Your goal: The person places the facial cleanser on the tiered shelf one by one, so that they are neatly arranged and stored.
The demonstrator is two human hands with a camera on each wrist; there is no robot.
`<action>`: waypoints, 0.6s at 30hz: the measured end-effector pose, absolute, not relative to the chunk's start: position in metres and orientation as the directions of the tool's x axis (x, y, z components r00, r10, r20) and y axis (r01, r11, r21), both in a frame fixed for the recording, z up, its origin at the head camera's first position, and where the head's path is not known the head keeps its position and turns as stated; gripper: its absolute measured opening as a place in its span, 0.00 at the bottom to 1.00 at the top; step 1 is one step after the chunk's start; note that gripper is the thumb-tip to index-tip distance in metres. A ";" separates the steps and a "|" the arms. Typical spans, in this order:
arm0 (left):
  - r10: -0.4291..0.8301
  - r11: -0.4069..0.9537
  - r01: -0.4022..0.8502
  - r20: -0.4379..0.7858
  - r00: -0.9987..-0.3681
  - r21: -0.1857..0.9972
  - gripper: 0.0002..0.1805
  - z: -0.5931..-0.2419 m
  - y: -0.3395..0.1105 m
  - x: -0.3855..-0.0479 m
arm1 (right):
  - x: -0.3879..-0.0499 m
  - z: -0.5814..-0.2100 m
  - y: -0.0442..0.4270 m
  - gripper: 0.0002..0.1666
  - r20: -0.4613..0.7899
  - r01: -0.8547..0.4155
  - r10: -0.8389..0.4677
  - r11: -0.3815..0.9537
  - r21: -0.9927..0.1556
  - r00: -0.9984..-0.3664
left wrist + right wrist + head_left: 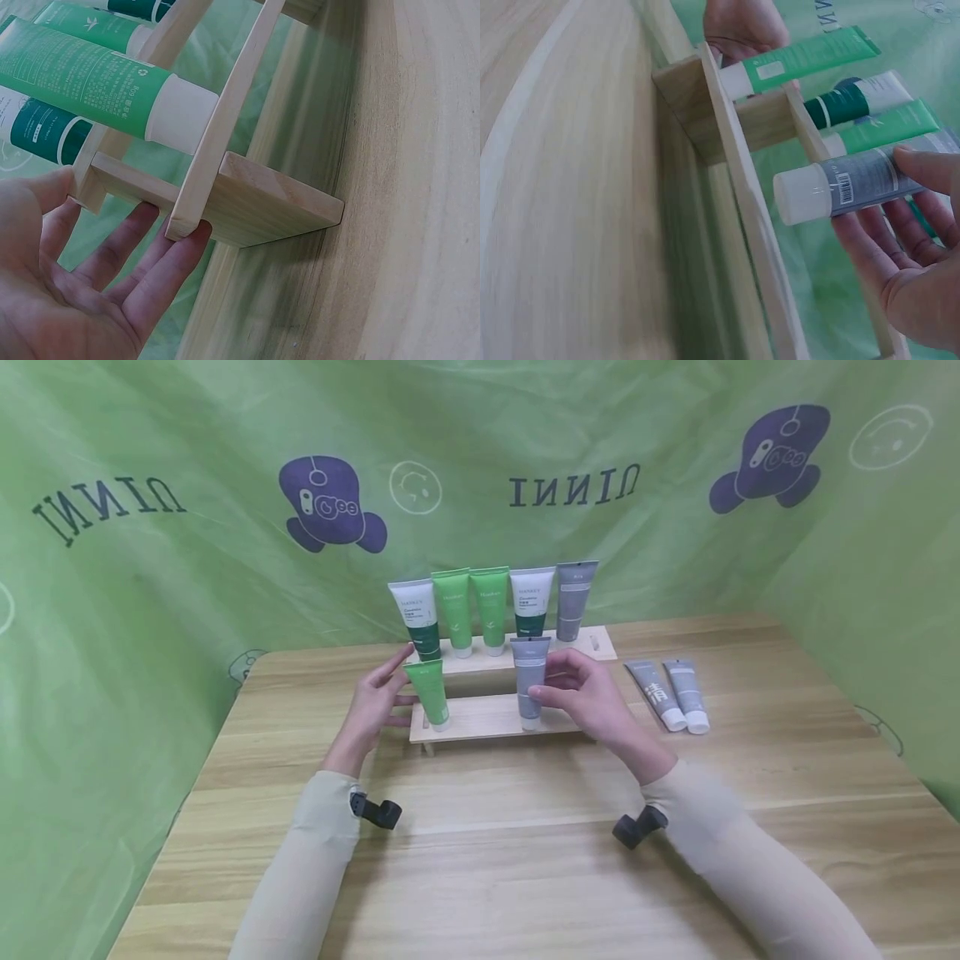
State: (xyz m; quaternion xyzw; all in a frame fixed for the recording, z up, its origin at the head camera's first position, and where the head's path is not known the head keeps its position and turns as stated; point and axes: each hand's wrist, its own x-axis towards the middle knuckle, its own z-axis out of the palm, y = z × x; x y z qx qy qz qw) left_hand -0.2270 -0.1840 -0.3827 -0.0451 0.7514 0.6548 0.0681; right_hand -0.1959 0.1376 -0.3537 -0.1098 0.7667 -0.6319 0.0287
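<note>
A grey squeeze tube (529, 681), white cap down, is held between the thumb and fingers of my right hand (588, 697) above the lower tier of a two-tier wooden rack (480, 718). In the right wrist view, the tube's white cap (802, 196) appears just clear of the wood. My left hand (372, 706) touches the rack's left end, thumb at the upper tier and fingertips (196, 234) against the lower tier. Near that end, a green tube (427, 692) stands cap down on the lower tier.
On the upper tier stand a white-and-green tube (415, 614), two green tubes (491, 608), another white-and-green tube (532, 600) and a grey tube (574, 599). Two grey tubes (686, 693) lie on the table (480, 860) to the right. A green curtain (480, 410) hangs behind.
</note>
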 end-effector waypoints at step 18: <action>0.018 0.145 -0.162 -0.167 -0.986 0.976 0.25 -0.384 -0.185 -0.227 | -0.203 -0.365 0.084 0.22 0.198 -0.221 -0.205 0.098 -0.970 -0.958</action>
